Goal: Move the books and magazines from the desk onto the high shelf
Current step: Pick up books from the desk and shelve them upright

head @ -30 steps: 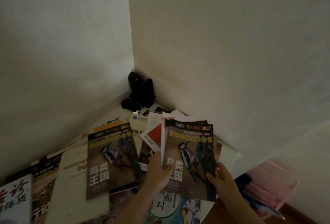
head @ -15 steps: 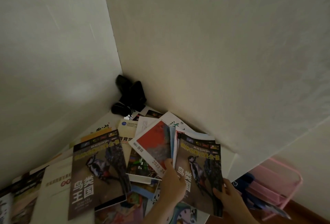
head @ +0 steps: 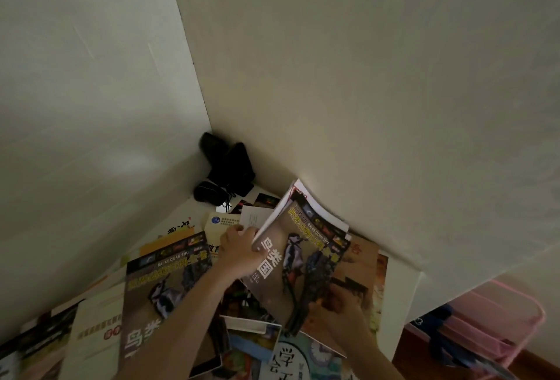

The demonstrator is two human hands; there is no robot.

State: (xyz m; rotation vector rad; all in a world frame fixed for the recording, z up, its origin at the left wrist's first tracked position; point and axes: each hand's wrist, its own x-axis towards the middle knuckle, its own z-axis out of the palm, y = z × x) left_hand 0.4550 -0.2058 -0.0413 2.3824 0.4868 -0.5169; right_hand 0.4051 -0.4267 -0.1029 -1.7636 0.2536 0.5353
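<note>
White desk strewn with magazines; both hands grip a tilted bird magazine stack, left hand upper edge, right hand bottom corner.

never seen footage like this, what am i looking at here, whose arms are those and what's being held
No machine here: the one picture comes from a wide-angle camera worn on a person's head, looking down at their own bare arms. The left hand and right hand together grip a small stack of magazines, the top one a dark-covered bird magazine showing a woodpecker, tilted up against the wall. They work over a white desk in a room corner, strewn with more books and magazines, including a second copy of the bird magazine lying flat on the left. Some black devices with a cable sit in the far corner. A pink wire rack stands beside the desk on the right.
</note>
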